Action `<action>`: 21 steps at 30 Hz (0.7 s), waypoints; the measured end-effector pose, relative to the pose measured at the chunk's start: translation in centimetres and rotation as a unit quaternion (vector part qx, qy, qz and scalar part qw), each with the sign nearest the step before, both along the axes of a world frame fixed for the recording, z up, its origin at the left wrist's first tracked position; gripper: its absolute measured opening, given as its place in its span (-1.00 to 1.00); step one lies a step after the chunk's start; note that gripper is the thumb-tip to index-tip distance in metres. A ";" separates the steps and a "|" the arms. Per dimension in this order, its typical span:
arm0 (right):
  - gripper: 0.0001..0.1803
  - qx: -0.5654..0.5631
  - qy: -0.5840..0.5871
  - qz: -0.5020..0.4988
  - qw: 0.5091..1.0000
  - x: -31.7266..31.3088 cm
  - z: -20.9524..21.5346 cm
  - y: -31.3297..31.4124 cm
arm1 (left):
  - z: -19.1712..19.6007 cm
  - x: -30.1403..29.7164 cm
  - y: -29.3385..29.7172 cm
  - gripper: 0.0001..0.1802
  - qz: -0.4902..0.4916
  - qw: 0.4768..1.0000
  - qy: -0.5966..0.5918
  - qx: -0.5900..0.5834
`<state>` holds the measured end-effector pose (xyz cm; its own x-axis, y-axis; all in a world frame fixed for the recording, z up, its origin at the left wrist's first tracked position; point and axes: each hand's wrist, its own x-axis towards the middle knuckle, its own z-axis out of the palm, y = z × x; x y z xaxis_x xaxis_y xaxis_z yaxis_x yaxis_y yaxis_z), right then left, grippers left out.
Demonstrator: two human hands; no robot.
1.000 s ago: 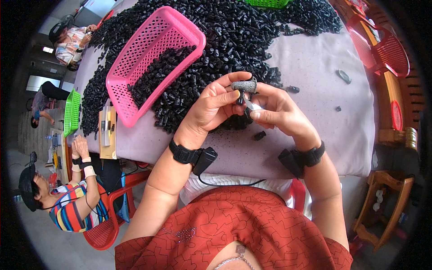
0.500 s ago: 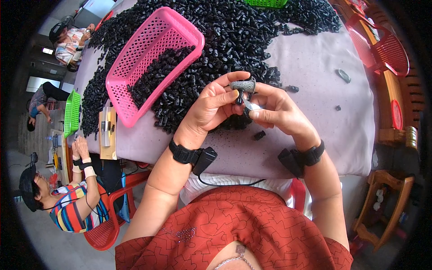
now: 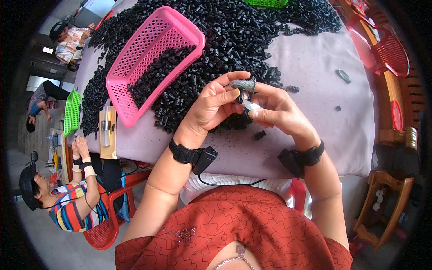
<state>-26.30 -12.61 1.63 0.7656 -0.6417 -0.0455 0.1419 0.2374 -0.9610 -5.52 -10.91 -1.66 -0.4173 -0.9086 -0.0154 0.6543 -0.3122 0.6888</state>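
My left hand [image 3: 208, 104] is closed, its thumb and fingers pinching a small black plastic part [image 3: 240, 100] above the near edge of the pile. Close against it, my right hand [image 3: 282, 110] grips a small silvery blade [image 3: 252, 106] between thumb and fingers. The blade's tip meets or nearly meets the part; exact contact is hard to make out. A grey textured wrap [image 3: 243, 85] sits by my right index fingertip. Fingers partly cover both the part and the blade's lower end.
A pink perforated basket [image 3: 201, 36] with black parts stands in a large pile of black parts [image 3: 243, 36]. Loose parts [image 3: 259, 135] lie on the cloth-covered table [image 3: 315, 63]. Green baskets [image 3: 72, 112] stand at its edges. Co-workers [image 3: 74, 198] are at the left.
My hands stay in nearly the same place. The blade and right thumb have shifted very slightly leftward against the part.
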 end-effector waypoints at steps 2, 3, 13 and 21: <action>-0.43 -0.002 0.007 -0.008 1.000 0.0 0.0 0.0 | -0.1 0.0 -0.1 -0.51 0.003 1.000 -0.001 0.000; -0.43 -0.005 0.006 -0.011 1.000 0.0 0.0 0.1 | -0.1 0.0 0.0 -0.51 0.003 1.000 -0.001 0.003; -0.49 -0.019 0.002 -0.021 1.000 0.0 -0.4 -0.3 | 0.0 0.1 -0.1 -0.55 -0.012 1.000 -0.012 -0.005; -0.42 -0.003 -0.013 0.003 1.000 -0.1 -0.3 0.1 | 0.2 -0.1 0.1 -0.55 0.014 1.000 -0.018 0.011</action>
